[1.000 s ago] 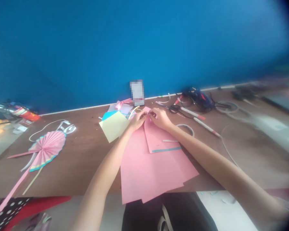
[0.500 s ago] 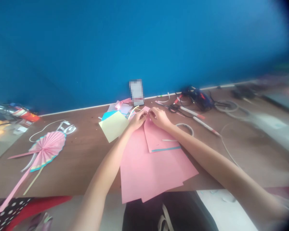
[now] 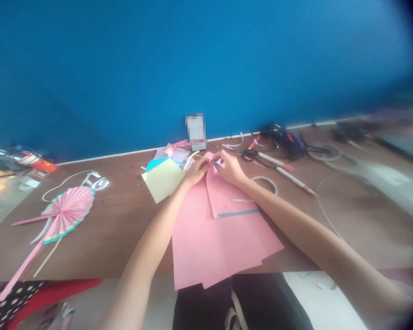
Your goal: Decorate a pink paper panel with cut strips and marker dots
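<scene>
My left hand point(image 3: 195, 171) and my right hand point(image 3: 229, 167) meet at the far end of a small pink paper sheet point(image 3: 227, 197) with a blue strip along its near edge. Both hands pinch the sheet's top corner, fingers closed; a thin blue strip shows between the right fingertips. The small sheet lies on larger pink sheets point(image 3: 213, 247) that overhang the brown table's point(image 3: 124, 220) near edge.
A pale yellow paper point(image 3: 162, 179) and blue and white papers lie left of my hands. A pink pleated paper fan point(image 3: 67, 213) with long strips lies far left. Scissors point(image 3: 249, 156), pens point(image 3: 291, 179), cables and a tape ring point(image 3: 265, 182) are to the right. A blue wall rises behind.
My right fingers have shifted slightly at the corner and a thin blue strip now shows there. Otherwise nothing has moved.
</scene>
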A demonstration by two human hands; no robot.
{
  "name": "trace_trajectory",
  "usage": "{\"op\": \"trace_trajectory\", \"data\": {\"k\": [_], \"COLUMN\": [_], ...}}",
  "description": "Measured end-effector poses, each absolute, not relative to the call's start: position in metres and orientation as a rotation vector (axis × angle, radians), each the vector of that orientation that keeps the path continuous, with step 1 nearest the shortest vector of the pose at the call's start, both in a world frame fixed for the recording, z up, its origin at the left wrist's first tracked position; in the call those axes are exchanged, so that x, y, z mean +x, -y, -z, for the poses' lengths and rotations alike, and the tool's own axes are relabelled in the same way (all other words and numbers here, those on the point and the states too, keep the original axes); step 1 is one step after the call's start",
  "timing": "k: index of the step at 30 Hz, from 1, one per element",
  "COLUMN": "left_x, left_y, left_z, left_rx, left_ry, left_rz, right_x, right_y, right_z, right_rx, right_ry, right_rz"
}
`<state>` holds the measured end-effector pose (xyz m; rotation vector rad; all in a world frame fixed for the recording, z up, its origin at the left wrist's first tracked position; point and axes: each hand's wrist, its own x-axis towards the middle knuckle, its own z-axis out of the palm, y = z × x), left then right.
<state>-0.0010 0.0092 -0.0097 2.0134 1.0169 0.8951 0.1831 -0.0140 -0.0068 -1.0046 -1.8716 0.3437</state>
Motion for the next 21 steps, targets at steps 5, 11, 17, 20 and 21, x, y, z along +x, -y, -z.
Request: {"op": "trace_trajectory", "data": {"k": [5,11,17,20,21], "left_x": [-0.0004,-0.0002,0.0002,0.0001,0.0001], "left_y": [-0.0074,-0.0066,-0.0064,-0.0057,-0.0055], "left_z": [0.0072,0.0057,0.0056,0.0055,0.0055], "left_rx": [1.989,2.009,2.063,2.09,2.095], "left_ry": [-1.031,-1.04,-1.064,-1.065,-1.069], "left_rz": [-0.862,-0.86,-0.855,-0.863,-0.86], "right_x": [0.1836,0.1832,0.1828,0.1826,0.1825], "right_y": [0.0146,0.0139,0.0131,0.0126,0.0126], "right_z": [0.0072,0.0086,0.0089,0.0086,0.0086], "right_rx": [-1.008,-0.987,-0.998,-0.995,-0.996], "right_ry": [1.894,1.913,1.942,1.946,1.949], "right_rz": [-0.337,-0.321,-0.295,-0.291,-0.288]}}
